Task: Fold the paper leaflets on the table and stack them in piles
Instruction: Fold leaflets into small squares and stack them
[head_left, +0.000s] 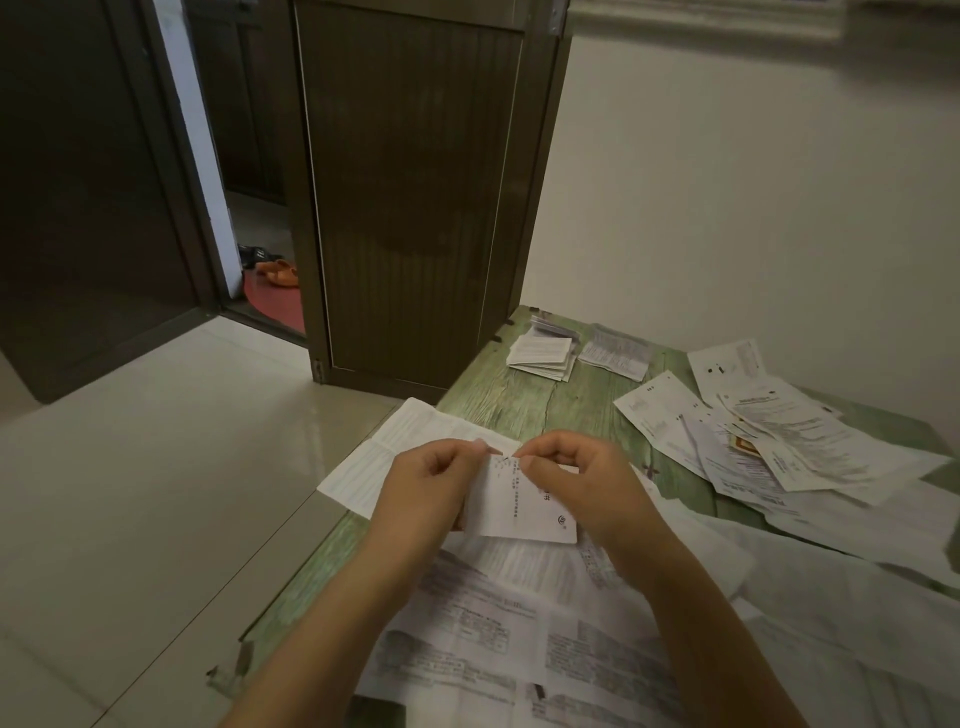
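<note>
Our left hand (431, 480) and right hand (576, 480) are both curled in on the same leaflet (519, 512). Thumb and forefinger of each hand pinch its top edge, with the fingertips almost meeting in the middle. We hold it up just above the near-left part of the table (540, 405). A printed flap hangs down between our wrists, and a wider creased part of the sheet sticks out to the left, past the table edge and over the floor (156, 467).

Right under our forearms there's a mess of big unfolded sheets (493, 623) lying flat and overlapping, covering most of the near end of the table. Off to the right is another heap of loose leaflets (769, 436), open and lying every which way on top of each other. Something small and orange-brown pokes out from between them, but we can't tell what it is.

At the far-left corner sits the pile of folded leaflets (543, 351), a bit uneven. Just beside it, to the right, a single folded one (615, 351) lies on its own.

The tabletop is green-washed wood with a visible grain. Beyond it stands a dark brown door (415, 208), with a pale wall (753, 208) to the right. Through the gap on the left we can see orange slippers (280, 273) on a red mat (275, 304).
</note>
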